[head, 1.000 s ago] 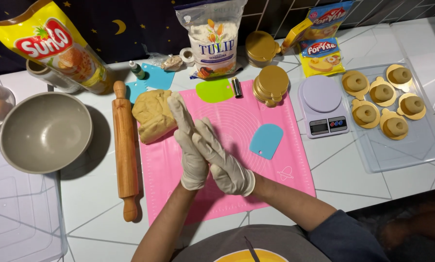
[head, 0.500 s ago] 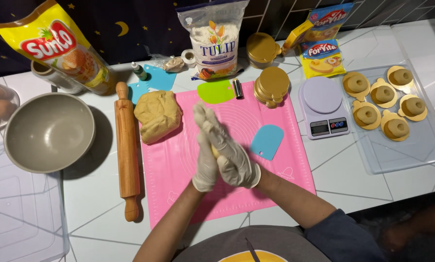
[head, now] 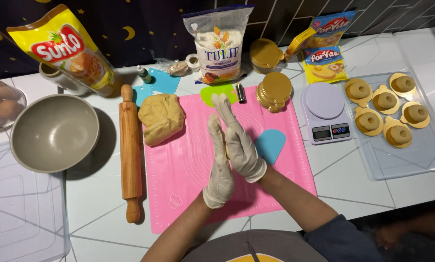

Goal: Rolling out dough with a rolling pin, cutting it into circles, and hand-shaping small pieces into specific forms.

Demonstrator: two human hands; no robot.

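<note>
Pressing gloved left hand (head: 219, 167) and right hand (head: 240, 140) flat together over pink mat (head: 178, 170) on white tiled counter (head: 343, 179), dark wall (head: 144, 19) behind.

The pink rolling mat (head: 188, 165) looks like matt, smooth silicone. The long rolling pin (head: 129, 153) is plain wood with a light sheen. Thin whitish gloves, latex by the look, cover the left hand (head: 219, 165) and right hand (head: 241, 143). The tan dough lump (head: 161, 118) looks soft and slightly rough. The grey round bowl (head: 55, 132) seems matt.
</note>
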